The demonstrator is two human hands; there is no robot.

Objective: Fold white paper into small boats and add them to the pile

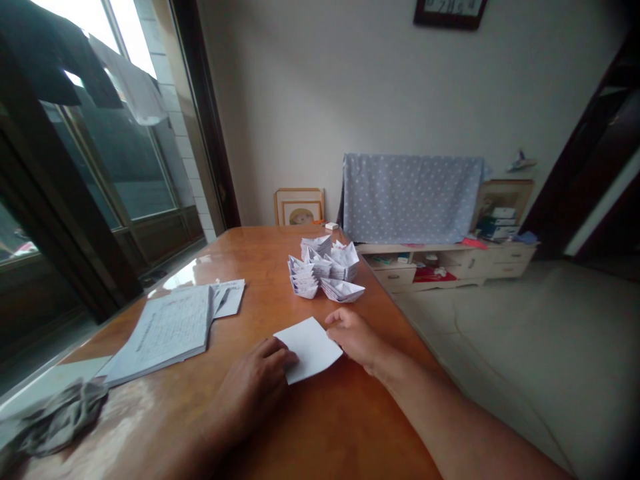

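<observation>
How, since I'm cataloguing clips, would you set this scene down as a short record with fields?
Surface: brown table
Left hand: fingers over the left edge of a white paper
Right hand: at the paper's right edge; grip unclear
Beyond the paper: folded paper pieces, grouped together
Left side: stack of sheets with writing; crumpled grey cloth nearer
Background: spotted blue-grey cloth

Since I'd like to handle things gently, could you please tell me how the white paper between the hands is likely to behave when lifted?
The white paper is probably light, as it looks thin. It would likely flex rather than stay rigid, since its lower-right edge looks slightly curved. It may slide easily, lying on a glossy tabletop.
</observation>
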